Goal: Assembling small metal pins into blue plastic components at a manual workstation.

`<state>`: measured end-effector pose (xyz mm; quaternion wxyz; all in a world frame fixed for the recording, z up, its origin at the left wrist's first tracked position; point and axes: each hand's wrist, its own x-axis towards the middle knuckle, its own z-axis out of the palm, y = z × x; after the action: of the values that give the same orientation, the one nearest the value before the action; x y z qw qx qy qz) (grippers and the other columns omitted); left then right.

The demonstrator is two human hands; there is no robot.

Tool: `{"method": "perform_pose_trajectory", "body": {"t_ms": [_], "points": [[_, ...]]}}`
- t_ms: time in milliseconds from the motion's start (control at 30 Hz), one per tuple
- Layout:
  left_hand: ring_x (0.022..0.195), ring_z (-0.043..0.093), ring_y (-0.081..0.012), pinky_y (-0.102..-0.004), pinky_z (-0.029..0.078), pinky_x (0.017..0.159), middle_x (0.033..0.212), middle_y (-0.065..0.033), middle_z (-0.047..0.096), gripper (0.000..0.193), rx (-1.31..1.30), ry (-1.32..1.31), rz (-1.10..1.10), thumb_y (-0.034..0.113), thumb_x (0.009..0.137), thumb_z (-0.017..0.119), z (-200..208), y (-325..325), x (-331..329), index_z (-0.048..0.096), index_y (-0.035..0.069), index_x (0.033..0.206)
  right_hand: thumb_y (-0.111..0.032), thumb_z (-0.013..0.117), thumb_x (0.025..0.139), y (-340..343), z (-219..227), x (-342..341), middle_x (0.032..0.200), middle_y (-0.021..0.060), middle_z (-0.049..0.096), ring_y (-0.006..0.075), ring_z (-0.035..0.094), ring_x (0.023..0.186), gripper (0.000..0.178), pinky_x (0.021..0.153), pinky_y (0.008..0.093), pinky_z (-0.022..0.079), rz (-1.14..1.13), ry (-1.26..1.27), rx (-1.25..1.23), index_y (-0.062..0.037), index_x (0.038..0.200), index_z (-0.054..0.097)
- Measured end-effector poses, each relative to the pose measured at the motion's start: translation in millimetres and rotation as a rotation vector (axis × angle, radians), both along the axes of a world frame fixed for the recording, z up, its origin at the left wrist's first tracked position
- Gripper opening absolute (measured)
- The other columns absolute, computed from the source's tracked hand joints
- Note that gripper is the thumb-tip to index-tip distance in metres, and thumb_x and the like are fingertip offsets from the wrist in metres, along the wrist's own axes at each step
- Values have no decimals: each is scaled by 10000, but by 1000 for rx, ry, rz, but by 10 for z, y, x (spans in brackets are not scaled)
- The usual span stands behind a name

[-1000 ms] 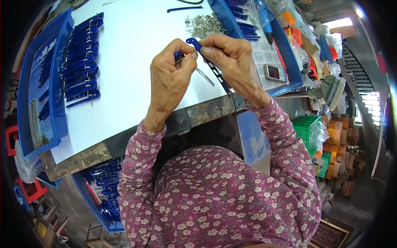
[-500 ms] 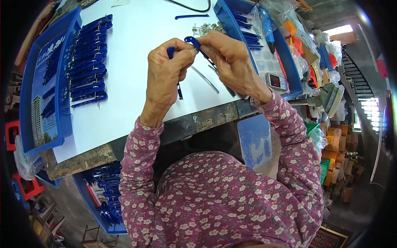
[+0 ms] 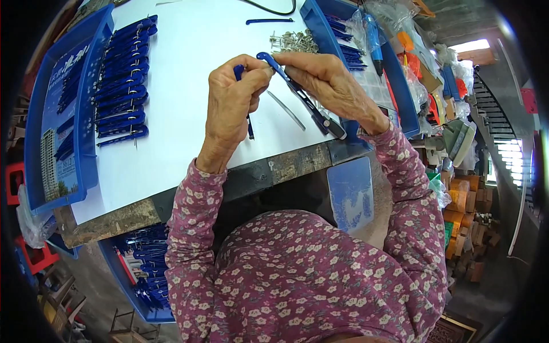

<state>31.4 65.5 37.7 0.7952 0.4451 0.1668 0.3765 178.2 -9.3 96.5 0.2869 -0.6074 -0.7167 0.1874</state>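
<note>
My left hand (image 3: 229, 100) is closed, with a blue strip (image 3: 238, 72) in its grip; the strip's dark lower end sticks out below the fingers. At its fingertips is the rounded, holed end of a second blue strip (image 3: 266, 58). My right hand (image 3: 334, 88) pinches this second strip from the right, its fingers fairly straight; the exact contact is partly hidden. Below the right hand a dark slotted tool (image 3: 311, 106) with a round knob runs toward the table edge. Beside it, a thin grey metal bar (image 3: 287, 111) lies on the white tabletop (image 3: 189, 103).
Bundled blue strips (image 3: 123, 86) lie in a column at left, beside a blue tray (image 3: 88, 166). Small metal pins (image 3: 294, 42) are heaped beyond my hands. The right-hand blue tray (image 3: 405, 108) holds strips and a blue power screwdriver (image 3: 374, 43). Another strip (image 3: 269, 21) lies at the back.
My right hand has shifted right and its fingers have straightened, uncovering more of the dark slotted tool. My left hand stays nearly in place, still gripping its strip.
</note>
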Motion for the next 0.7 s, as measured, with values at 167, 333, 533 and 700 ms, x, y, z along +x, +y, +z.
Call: {"method": "perform_pose_trajectory", "body": {"t_ms": [167, 333, 533, 700], "points": [[429, 245, 8, -147, 161, 355, 561, 61, 372, 62, -92, -22, -120, 52, 790, 543, -38, 14, -5, 563, -7, 794, -102, 471, 889, -58, 22, 52, 640, -4, 490, 49, 411, 552, 282, 485, 207, 345, 23, 46, -102, -39, 1157, 530], [420, 247, 4, -145, 168, 347, 556, 44, 367, 82, -168, 0, -193, 58, 798, 528, -61, 29, -3, 557, -18, 793, 11, 467, 839, -100, -81, 147, 689, 30, 518, 74, 488, 594, 393, 524, 221, 398, 142, 91, -77, -42, 1228, 460], [396, 238, 2, -144, 173, 333, 551, 32, 379, 96, -265, 1, -285, 74, 800, 536, -100, 18, 20, 553, -21, 798, 51, 528, 719, -122, -222, 179, 848, 128, 545, 229, 557, 594, 542, 505, 334, 438, 220, -279, 167, 8, 1237, 375], [386, 233, 2, -147, 172, 332, 547, 31, 387, 99, -260, 34, -293, 81, 798, 543, -109, -13, 41, 552, -17, 798, 97, 495, 719, -251, -324, 109, 923, 175, 534, 288, 571, 739, 585, 589, 313, 462, 82, -558, 169, 34, 1271, 313]]}}
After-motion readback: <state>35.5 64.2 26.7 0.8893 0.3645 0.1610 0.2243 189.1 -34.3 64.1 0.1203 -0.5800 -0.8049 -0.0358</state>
